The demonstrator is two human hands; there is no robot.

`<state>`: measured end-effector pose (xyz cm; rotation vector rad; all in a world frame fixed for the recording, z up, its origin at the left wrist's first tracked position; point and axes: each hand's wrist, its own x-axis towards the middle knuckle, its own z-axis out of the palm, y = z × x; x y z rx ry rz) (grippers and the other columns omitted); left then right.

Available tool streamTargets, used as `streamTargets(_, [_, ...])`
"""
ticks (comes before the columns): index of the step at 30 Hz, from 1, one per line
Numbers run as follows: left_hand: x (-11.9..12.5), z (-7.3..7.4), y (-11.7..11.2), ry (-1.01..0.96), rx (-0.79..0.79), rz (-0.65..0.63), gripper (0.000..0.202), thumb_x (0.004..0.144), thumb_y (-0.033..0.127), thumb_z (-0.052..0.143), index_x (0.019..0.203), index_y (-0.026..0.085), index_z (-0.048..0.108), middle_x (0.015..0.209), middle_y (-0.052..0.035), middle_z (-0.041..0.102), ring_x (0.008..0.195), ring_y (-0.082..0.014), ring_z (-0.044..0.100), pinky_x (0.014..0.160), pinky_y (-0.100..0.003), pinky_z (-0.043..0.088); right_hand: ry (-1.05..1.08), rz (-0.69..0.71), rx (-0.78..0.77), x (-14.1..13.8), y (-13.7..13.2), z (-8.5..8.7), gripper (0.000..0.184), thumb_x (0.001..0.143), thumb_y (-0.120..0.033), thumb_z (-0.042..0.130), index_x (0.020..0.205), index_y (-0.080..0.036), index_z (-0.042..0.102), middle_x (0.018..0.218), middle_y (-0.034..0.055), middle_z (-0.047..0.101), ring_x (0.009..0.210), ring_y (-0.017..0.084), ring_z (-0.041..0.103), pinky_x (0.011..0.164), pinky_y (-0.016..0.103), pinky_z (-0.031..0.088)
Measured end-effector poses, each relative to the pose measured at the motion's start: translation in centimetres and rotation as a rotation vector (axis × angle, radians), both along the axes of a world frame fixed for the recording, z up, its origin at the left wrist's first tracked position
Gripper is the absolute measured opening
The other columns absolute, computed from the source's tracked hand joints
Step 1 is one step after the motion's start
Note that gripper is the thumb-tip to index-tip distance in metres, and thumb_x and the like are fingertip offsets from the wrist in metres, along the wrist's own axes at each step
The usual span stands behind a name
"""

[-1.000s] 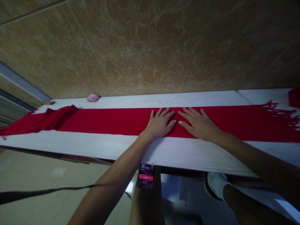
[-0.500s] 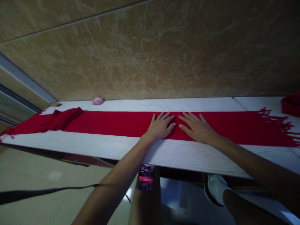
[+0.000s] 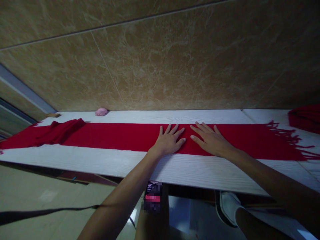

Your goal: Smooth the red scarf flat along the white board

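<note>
White table (image 3: pixel 75 160), red scarf (image 3: pixel 120 136), seemingly flat hands (image 3: pixel 170 141).

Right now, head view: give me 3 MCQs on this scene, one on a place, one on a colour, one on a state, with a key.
1. Where is the small pink object?
A. at the table's back edge, by the wall
B. on the scarf
C. on the floor

2. What colour is the scarf?
A. blue
B. red
C. white

3. How are the hands placed?
A. clenched in fists
B. lifting the scarf
C. flat, fingers spread

Key:
A, it sits where the white table meets the tiled wall.
B, the cloth is red throughout.
C, left hand and right hand lie palm-down on the scarf.
</note>
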<state>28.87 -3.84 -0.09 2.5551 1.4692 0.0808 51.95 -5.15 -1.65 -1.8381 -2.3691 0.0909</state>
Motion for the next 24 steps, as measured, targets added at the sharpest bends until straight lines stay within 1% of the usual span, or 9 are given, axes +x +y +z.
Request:
streamTargets(3, [0.1, 0.0, -0.1, 0.004, -0.004, 0.006, 0.068, 0.115, 0.062, 0.032, 0.177, 0.033, 0.033, 0.186, -0.0047, 0.021, 0.173, -0.0375, 0.012, 0.136, -0.074, 0.007, -0.001, 0.0, 0.056, 0.1, 0.1, 0.3, 0.073, 0.112, -0.063, 0.032, 0.175, -0.027, 0.042, 0.184, 0.0105, 0.028, 0.17, 0.038, 0.022, 0.132, 0.074, 0.02])
streamTargets(7, [0.2, -0.1, 0.1, -0.01, -0.021, 0.013, 0.067, 0.115, 0.06, 0.036, 0.176, 0.032, 0.034, 0.186, -0.0054, 0.023, 0.173, -0.0381, 0.013, 0.136, -0.075, 0.008, -0.023, -0.013, 0.002, 0.1, 0.2, -0.8, 0.073, 0.111, -0.063, 0.034, 0.174, -0.027, 0.044, 0.182, 0.01, 0.033, 0.169, 0.037, 0.025, 0.133, 0.073, 0.02])
streamTargets(12, [-0.3, 0.9, -0.6, -0.214, 0.123, -0.087, 0.048, 0.114, 0.043, 0.051, 0.158, 0.028, 0.062, 0.176, -0.0068, 0.048, 0.169, -0.0335, 0.032, 0.138, -0.067, 0.019, -0.012, -0.002, 0.006, 0.3, 0.4, -1.7, 0.073, 0.111, -0.064, 0.036, 0.174, -0.029, 0.044, 0.182, 0.0094, 0.036, 0.169, 0.037, 0.026, 0.133, 0.072, 0.022])
streamTargets(14, [-1.3, 1.9, -2.7, -0.425, 0.247, -0.164, 0.035, 0.112, 0.034, 0.055, 0.139, 0.025, 0.075, 0.156, -0.0087, 0.069, 0.154, -0.0306, 0.054, 0.132, -0.06, 0.036, -0.009, 0.002, -0.007, 0.3, 0.4, -1.6, 0.073, 0.111, -0.064, 0.035, 0.174, -0.028, 0.045, 0.182, 0.0097, 0.035, 0.169, 0.037, 0.025, 0.133, 0.073, 0.021])
streamTargets(15, [-1.9, 2.2, -4.4, -0.555, 0.31, -0.2, 0.031, 0.111, 0.031, 0.055, 0.129, 0.023, 0.078, 0.138, -0.0095, 0.079, 0.137, -0.0285, 0.068, 0.123, -0.055, 0.046, -0.008, 0.004, -0.016, 0.4, 0.4, -1.5, 0.074, 0.111, -0.064, 0.035, 0.174, -0.027, 0.044, 0.182, 0.0097, 0.034, 0.17, 0.037, 0.025, 0.133, 0.073, 0.021])
streamTargets(17, [-3.4, 2.2, -8.9, -0.783, 0.372, -0.252, 0.025, 0.111, 0.03, 0.057, 0.115, 0.021, 0.08, 0.1, -0.0063, 0.082, 0.095, -0.0226, 0.076, 0.091, -0.043, 0.058, -0.001, 0.007, -0.022, 0.4, 0.4, -1.4, 0.075, 0.111, -0.065, 0.034, 0.174, -0.027, 0.044, 0.183, 0.0098, 0.033, 0.17, 0.037, 0.024, 0.134, 0.072, 0.021])
streamTargets(19, [-5.0, 0.4, -14.2, -0.972, 0.368, -0.287, 0.025, 0.112, 0.029, 0.055, 0.108, 0.023, 0.079, 0.081, -0.0023, 0.074, 0.074, -0.0191, 0.069, 0.072, -0.035, 0.055, 0.013, 0.011, -0.01, 0.5, 0.4, -1.5, 0.075, 0.11, -0.067, 0.034, 0.174, -0.028, 0.045, 0.182, 0.0094, 0.035, 0.169, 0.037, 0.026, 0.134, 0.071, 0.021])
streamTargets(21, [-6.7, -3.0, -19.1, -1.047, 0.336, -0.212, 0.03, 0.113, 0.032, 0.051, 0.102, 0.024, 0.077, 0.078, -0.0026, 0.072, 0.07, -0.0193, 0.067, 0.068, -0.034, 0.054, 0.028, 0.023, 0.003, 0.6, 0.5, -1.6, 0.075, 0.11, -0.068, 0.034, 0.173, -0.03, 0.046, 0.181, 0.0089, 0.037, 0.169, 0.037, 0.028, 0.134, 0.071, 0.022])
streamTargets(24, [-9.3, -9.9, -24.0, -0.965, 0.265, 0.193, 0.037, 0.113, 0.037, 0.051, 0.089, 0.026, 0.078, 0.082, -0.0055, 0.073, 0.08, -0.0229, 0.071, 0.073, -0.037, 0.06, 0.035, 0.033, 0.002, 0.7, 0.6, -1.7, 0.076, 0.11, -0.069, 0.032, 0.173, -0.03, 0.046, 0.181, 0.0087, 0.038, 0.168, 0.037, 0.029, 0.134, 0.071, 0.021])
